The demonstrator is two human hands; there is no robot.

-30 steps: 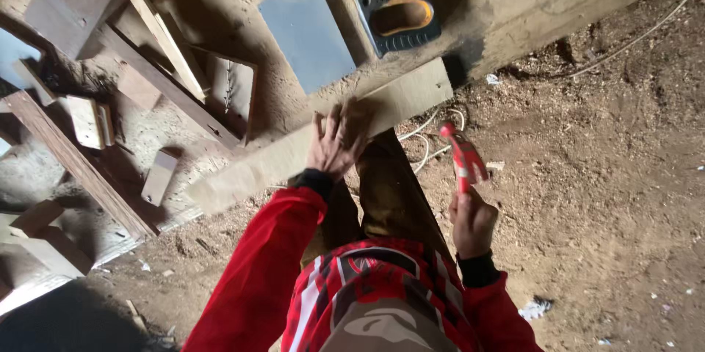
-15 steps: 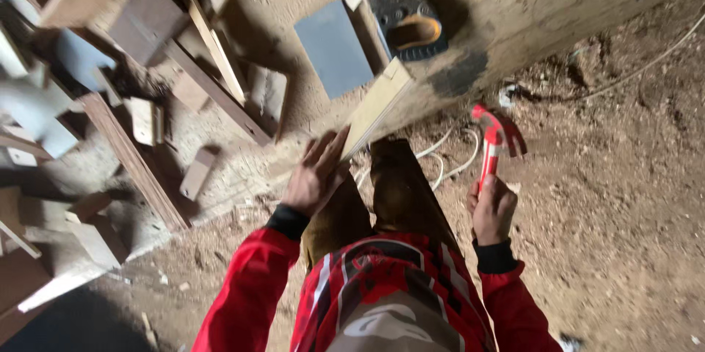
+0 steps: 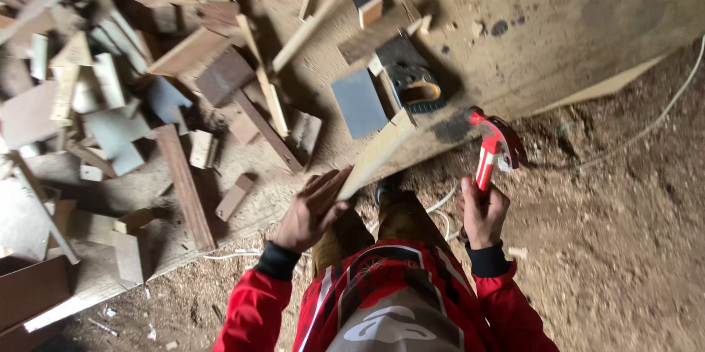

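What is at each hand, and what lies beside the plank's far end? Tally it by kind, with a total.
Pale plank: 1, at the left hand
Red hammer: 1, in the right hand
Blue-grey board: 1
Black and orange tool: 1
Total: 4

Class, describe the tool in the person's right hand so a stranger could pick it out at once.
Start at the large pale wooden board lying on the sawdust. Below its lower edge, the right hand grips a red-handled claw hammer, the only bright red tool among brown offcuts.
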